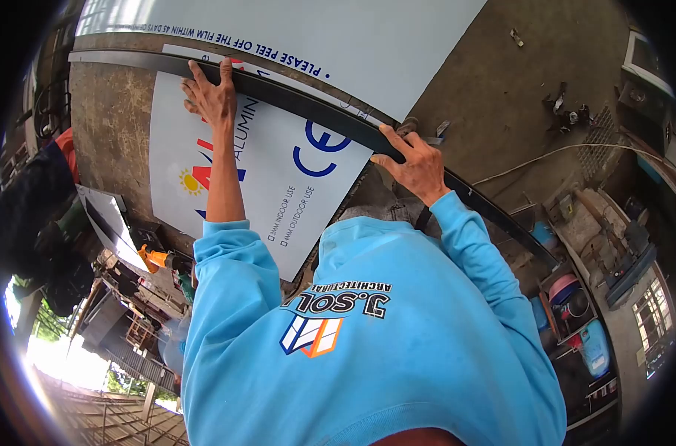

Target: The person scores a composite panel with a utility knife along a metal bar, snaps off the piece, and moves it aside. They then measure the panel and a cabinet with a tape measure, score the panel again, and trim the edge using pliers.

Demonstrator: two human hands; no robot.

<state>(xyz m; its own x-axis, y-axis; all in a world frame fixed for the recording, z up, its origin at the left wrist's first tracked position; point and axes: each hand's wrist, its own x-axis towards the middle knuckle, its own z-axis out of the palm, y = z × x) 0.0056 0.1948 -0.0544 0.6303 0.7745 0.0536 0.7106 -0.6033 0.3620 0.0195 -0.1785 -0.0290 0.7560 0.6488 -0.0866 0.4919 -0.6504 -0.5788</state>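
Note:
A long black bar, which looks like a metal straightedge or profile, lies across a printed white panel with red and blue lettering. My left hand presses on the bar from above, its fingers spread and the fingertips resting on the bar and panel. Farther right, my right hand grips the bar near the panel's corner, thumb on the near side and fingers on the far side. Beyond the bar, another white panel carries blue film lettering. My palms are hidden.
A brown work surface shows left of the panel. An orange power tool and a small sheet are at lower left. A cable crosses the floor at right, near a bench with tools and a blue container.

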